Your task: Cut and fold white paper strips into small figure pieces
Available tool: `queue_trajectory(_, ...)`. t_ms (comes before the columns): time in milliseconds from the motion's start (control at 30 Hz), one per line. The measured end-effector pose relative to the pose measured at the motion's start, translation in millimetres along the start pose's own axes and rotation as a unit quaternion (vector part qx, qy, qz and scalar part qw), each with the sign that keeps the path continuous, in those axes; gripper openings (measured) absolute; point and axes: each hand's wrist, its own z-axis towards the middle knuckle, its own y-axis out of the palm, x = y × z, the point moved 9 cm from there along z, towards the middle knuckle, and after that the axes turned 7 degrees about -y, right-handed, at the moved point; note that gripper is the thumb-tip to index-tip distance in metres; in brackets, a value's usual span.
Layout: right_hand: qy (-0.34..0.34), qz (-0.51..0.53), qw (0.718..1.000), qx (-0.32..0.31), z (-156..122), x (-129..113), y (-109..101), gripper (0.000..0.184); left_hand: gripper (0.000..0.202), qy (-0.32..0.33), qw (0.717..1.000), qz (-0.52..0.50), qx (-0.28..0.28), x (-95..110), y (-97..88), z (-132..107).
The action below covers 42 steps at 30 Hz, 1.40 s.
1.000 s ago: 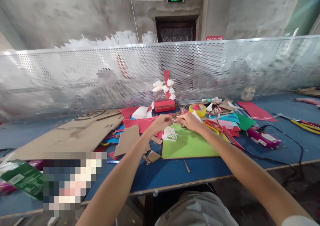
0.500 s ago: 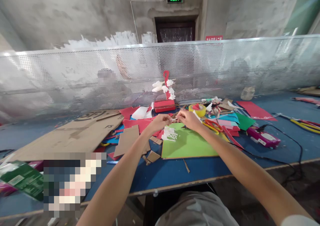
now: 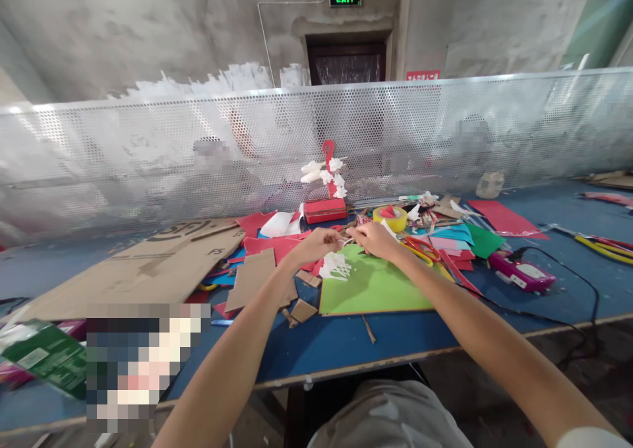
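Note:
Close together above the far edge of a lime-green sheet (image 3: 386,283), both my hands pinch a small white strip (image 3: 347,241), which looks like paper. My left hand (image 3: 324,245) has its fingers closed on the strip's left end. At the other end, the fingertips of my right hand (image 3: 373,238) are pressed together. Below the hands, a white piece cut into a fringe (image 3: 335,266) lies on the sheet's left part. Behind them stands a red upright (image 3: 329,154) with white paper flowers (image 3: 326,176), next to a red box (image 3: 325,210).
To the left lies a large cardboard sheet (image 3: 143,263) beside smaller cardboard pieces (image 3: 253,278). Yellow tape (image 3: 390,219), orange-handled scissors (image 3: 420,250) and coloured paper (image 3: 487,242) are on the right. A purple device (image 3: 521,272) trails a black cable. A perforated metal screen (image 3: 277,151) closes the back.
My right fingertips have dipped slightly and rolled over the white strip. My left fingers have shifted a little; the things on the table stay in place.

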Motion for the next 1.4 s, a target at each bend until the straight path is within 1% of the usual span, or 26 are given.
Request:
queue_trajectory(167,-0.011,0.018,0.998,-0.062,-1.4,-2.3,10.4,0.061,0.022,-0.016,0.999,0.029,-0.015,-2.4,-1.2,-1.5)
queue_trajectory(267,-0.038,0.042,0.991,-0.118,-4.3,-9.2,19.9,0.060,0.025,-0.020,0.999,0.042,-0.011,-4.4,-4.4,-2.4)
queue_trajectory(333,-0.048,0.055,0.988,-0.135,-5.2,-11.3,22.6,0.059,0.024,-0.021,0.999,0.046,-0.006,-5.9,-6.6,-3.1)
queue_trajectory(400,-0.044,0.056,0.991,-0.110,-3.1,-7.7,17.7,0.057,0.021,-0.021,0.998,0.052,-0.011,-7.0,-6.9,-4.1)
queue_trajectory(500,-0.020,0.026,0.999,-0.023,2.2,7.2,-2.2,0.053,0.014,-0.021,0.997,0.067,-0.027,-8.7,-5.4,-5.3)
queue_trajectory(567,-0.006,-0.015,0.999,0.028,3.8,19.3,-17.9,0.049,0.013,-0.026,0.996,0.082,-0.026,-10.6,-6.3,-5.6)
queue_trajectory(667,0.031,-0.099,0.992,0.067,2.1,41.5,-38.5,0.034,0.012,-0.032,0.994,0.106,-0.014,-13.5,-9.2,-5.4)
queue_trajectory(733,0.052,-0.141,0.988,0.047,-0.1,56.5,-43.9,0.021,0.014,-0.036,0.993,0.115,-0.014,-15.2,-9.8,-5.4)
queue_trajectory(767,0.070,-0.164,0.983,0.036,-2.1,65.3,-46.3,0.018,0.015,-0.038,0.992,0.121,-0.014,-16.0,-10.1,-5.4)
queue_trajectory(800,0.098,-0.191,0.976,0.023,-4.8,75.3,-48.9,0.018,0.016,-0.040,0.990,0.131,-0.015,-16.5,-10.3,-5.5)
queue_trajectory(867,0.143,-0.231,0.962,0.002,-10.2,92.2,-52.9,0.025,0.019,-0.039,0.987,0.152,-0.010,-16.1,-11.0,-5.6)
queue_trajectory(967,0.195,-0.247,0.948,-0.053,-17.8,111.5,-50.2,0.036,0.021,-0.034,0.985,0.168,-0.006,-15.1,-10.6,-4.9)
queue_trajectory(1033,0.203,-0.254,0.942,-0.086,-20.6,116.8,-45.5,0.036,0.022,-0.027,0.986,0.167,0.005,-14.6,-11.4,-3.7)
queue_trajectory(1100,0.191,-0.257,0.942,-0.100,-20.7,116.8,-41.6,0.035,0.023,-0.018,0.985,0.172,0.027,-14.7,-14.1,-2.2)
queue_trajectory(1167,0.174,-0.247,0.949,-0.093,-19.4,115.2,-39.6,0.036,0.024,-0.012,0.982,0.182,0.045,-15.1,-16.4,-1.1)
queue_trajectory(1267,0.163,-0.221,0.959,-0.068,-17.2,116.0,-40.5,0.032,0.026,-0.013,0.979,0.197,0.054,-15.7,-17.2,-0.4)
queue_trajectory(1333,0.156,-0.195,0.968,-0.039,-14.8,116.1,-43.7,0.027,0.027,-0.014,0.978,0.199,0.057,-14.4,-17.3,-0.6)
queue_trajectory(1400,0.130,-0.135,0.982,-0.005,-10.5,110.3,-46.2,0.025,0.026,-0.013,0.979,0.193,0.062,-11.7,-17.0,-0.8)
